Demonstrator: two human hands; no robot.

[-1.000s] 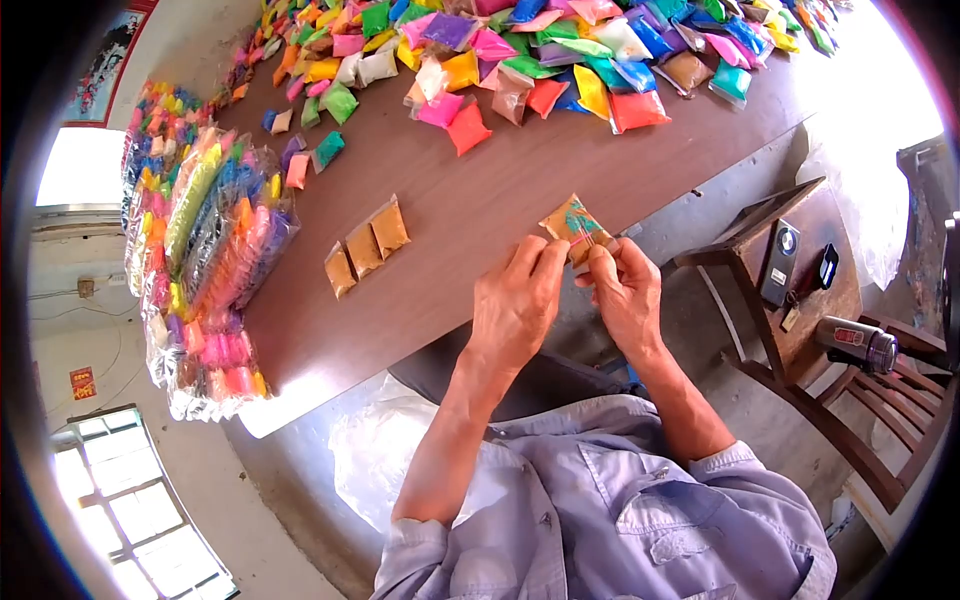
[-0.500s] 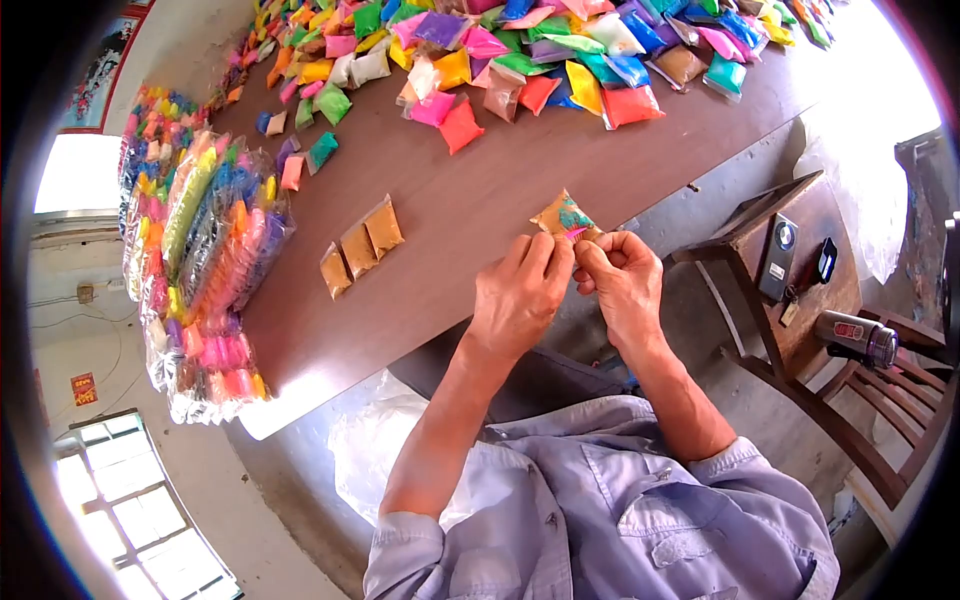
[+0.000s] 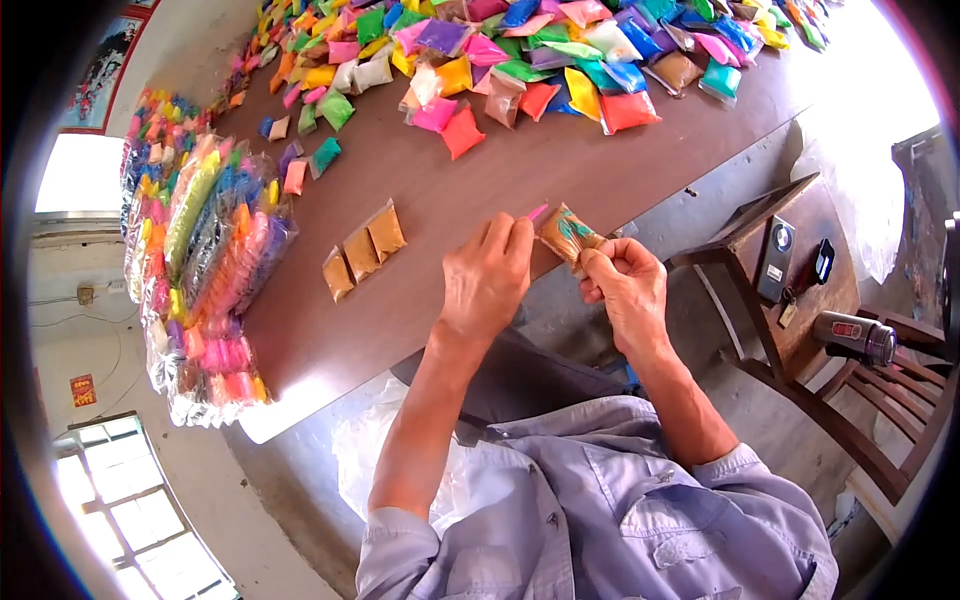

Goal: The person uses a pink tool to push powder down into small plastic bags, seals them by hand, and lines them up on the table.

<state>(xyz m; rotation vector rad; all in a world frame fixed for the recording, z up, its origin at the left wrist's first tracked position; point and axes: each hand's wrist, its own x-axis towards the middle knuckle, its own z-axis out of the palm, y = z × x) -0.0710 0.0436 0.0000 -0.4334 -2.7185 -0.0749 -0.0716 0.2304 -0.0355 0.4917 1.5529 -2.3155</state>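
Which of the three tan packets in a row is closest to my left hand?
The end tan packet toward your left hand; the middle one and far one lie nearer the wrapped bundle. Your right hand holds a teal-marked packet.

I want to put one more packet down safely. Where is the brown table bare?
Bare wood of the brown wooden table lies between the three tan packets and the heap of loose coloured bags, and along the near edge below those packets. Crowded: the far heap, the clear-wrapped bundles at left.
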